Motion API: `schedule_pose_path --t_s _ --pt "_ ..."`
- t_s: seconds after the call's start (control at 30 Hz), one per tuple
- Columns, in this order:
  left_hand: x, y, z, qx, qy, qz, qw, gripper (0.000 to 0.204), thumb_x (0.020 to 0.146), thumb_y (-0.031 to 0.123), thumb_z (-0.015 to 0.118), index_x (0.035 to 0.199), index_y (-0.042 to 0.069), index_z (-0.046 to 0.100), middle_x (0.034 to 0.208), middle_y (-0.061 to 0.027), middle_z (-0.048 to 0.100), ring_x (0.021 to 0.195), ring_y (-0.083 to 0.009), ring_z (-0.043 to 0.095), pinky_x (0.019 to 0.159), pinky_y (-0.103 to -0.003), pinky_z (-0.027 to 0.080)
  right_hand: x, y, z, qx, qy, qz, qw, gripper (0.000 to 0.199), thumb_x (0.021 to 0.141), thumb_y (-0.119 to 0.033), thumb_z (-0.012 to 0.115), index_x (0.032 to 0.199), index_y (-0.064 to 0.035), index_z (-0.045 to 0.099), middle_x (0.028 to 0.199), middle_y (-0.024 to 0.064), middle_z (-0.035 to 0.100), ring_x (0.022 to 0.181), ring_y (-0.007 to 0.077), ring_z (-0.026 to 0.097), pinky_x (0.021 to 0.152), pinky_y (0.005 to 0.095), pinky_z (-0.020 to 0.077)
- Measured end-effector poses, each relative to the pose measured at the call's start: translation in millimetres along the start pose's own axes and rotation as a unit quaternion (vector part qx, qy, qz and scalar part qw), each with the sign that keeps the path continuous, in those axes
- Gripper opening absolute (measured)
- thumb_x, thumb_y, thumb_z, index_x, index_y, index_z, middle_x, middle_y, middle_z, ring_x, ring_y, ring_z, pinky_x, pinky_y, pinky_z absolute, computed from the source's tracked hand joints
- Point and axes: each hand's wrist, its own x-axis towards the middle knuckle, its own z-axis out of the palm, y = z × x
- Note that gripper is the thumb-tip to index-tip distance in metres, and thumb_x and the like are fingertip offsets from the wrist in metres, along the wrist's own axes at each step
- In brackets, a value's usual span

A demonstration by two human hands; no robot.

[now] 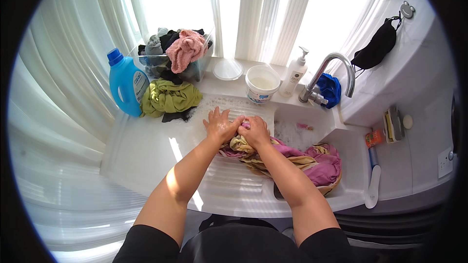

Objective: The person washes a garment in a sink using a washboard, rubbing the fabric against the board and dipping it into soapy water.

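A wet pink and yellow patterned cloth (297,159) lies bunched over the ribbed washboard (239,178) of the white sink, its right end drooping into the basin. My left hand (221,126) rests at the cloth's bunched left end with its fingers spread, thumb toward the other hand. Right beside it, my right hand (255,131) has its fingers curled round a fold of the same cloth. Suds surround both hands on the board. Part of the cloth is hidden under my right forearm.
A blue detergent bottle (127,84), green cloth (171,98) and clear bin (197,70) of clothes stand back left. Behind the board are a white tub (262,84), round lid (227,69), pump bottle (296,73) and curved faucet (352,75). A white-handled brush (373,187) lies right of the basin (307,117).
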Motion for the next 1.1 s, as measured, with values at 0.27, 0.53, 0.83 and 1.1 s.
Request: schedule_pose_path --t_s 0.27,0.53,0.83,1.1 --pt "-112.0 2.0 -92.7 -0.191 0.017 0.278 0.941 0.034 0.066 0.037 0.080 0.076 0.008 0.063 0.100 -0.0121 0.055 0.106 -0.0368 0.051 0.093 -0.049 0.040 -135.9 8.7 -58.2 -0.054 0.037 -0.357 0.932 0.070 0.063 -0.053 0.079 0.115 -0.0130 0.055 0.123 0.0139 0.048 0.118 0.0362 0.047 0.100 0.0576 0.0325" --pt "-3.9 1.0 -3.8 -0.139 0.115 0.049 0.982 0.031 0.078 0.034 0.072 0.084 0.005 0.064 0.093 -0.0137 0.062 0.096 -0.0360 0.056 0.083 -0.046 0.044 -11.6 18.5 3.3 -0.045 0.119 -0.098 0.987 0.052 0.077 -0.046 0.065 0.110 -0.0072 0.060 0.099 0.0165 0.061 0.099 0.0344 0.059 0.086 0.0471 0.0456" --pt "-97.3 12.5 -74.4 -0.229 0.030 0.230 0.945 0.026 0.069 0.029 0.081 0.077 0.010 0.065 0.080 -0.0077 0.062 0.081 -0.0300 0.058 0.080 -0.042 0.044 -123.0 3.8 -54.8 -0.036 0.006 -0.288 0.957 0.071 0.059 -0.050 0.080 0.116 -0.0121 0.059 0.118 0.0129 0.052 0.115 0.0317 0.050 0.100 0.0530 0.0336" --pt "-21.4 -0.7 1.4 -0.158 0.065 0.047 0.984 0.027 0.081 0.034 0.069 0.073 0.008 0.067 0.079 -0.0110 0.065 0.084 -0.0345 0.059 0.076 -0.045 0.047 -26.4 9.8 2.6 0.046 0.061 -0.137 0.988 0.045 0.070 -0.041 0.070 0.097 -0.0068 0.059 0.094 0.0123 0.060 0.092 0.0350 0.058 0.082 0.0486 0.0459"
